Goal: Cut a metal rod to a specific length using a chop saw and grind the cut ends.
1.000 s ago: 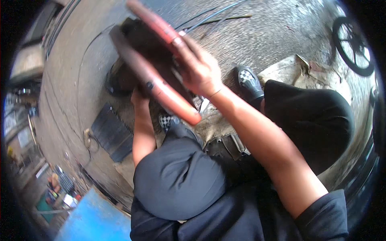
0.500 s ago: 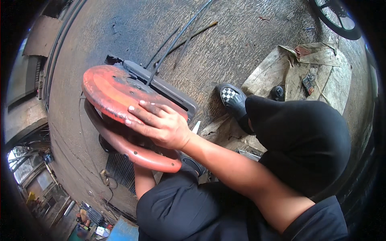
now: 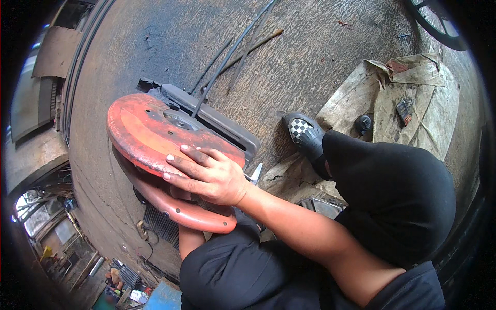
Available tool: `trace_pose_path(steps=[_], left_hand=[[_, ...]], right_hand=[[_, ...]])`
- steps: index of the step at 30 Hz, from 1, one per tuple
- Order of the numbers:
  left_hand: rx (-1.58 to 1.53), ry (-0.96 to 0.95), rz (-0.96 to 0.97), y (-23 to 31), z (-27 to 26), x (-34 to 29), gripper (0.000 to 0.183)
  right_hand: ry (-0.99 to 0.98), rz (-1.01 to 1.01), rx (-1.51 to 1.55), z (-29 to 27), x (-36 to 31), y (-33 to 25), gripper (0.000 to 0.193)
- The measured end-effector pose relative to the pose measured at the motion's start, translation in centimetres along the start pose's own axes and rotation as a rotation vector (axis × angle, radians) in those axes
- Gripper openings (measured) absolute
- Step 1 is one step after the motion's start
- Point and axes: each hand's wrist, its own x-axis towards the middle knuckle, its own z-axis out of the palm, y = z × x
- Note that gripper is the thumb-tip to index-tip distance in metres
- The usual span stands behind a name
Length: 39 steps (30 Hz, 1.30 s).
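Note:
A worn red, rounded metal cover with holes and a dark round centre leans in front of me. My right hand lies on its near rim, fingers stretched out over the painted face; the thumb is out of sight. Just below the rim runs a curved red metal piece with small holes, a dark gap between the two. A long dark grey housing borders the cover's far side. My left forearm goes up behind the curved piece, which hides my left hand.
Long thin rods lie on the rough, stained floor beyond. To the right is a dirty pale sheet with a small round black part on it. A black spoked wheel stands at the far right; a ribbed dark panel lies at left.
The cover has tipped slightly, so the gap above the curved red piece looks narrower and more of its round centre shows. My right hand stays on the rim. The whole view has shifted a little.

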Motion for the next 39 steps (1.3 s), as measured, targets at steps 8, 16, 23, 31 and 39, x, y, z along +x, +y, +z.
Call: trace_pose_path(steps=[8,16,23,31,39], left_hand=[[-0.349,0.012,-0.109,-0.3,1.3,-0.9,0.038],[-0.666,0.025,-0.188,-1.0,3.3,-1.5,0.033],[-0.93,0.044,-0.233,-1.5,4.0,-1.9,0.03],[-1.149,0.154,-0.237,-2.2,4.4,-2.3,0.023],[-1.17,0.164,-0.26,-1.6,4.5,-3.5,0.011]], right_hand=[[0.001,0.003,0.028,0.2,-0.2,0.1,0.044],[-0.108,0.014,0.035,0.3,7.0,-3.3,0.059],[-0.152,0.002,0.032,4.0,18.0,-6.1,0.042],[-0.357,0.754,0.378,9.8,17.2,12.0,0.041],[-1.037,0.217,-0.483,12.7,1.3,20.5,0.037]])
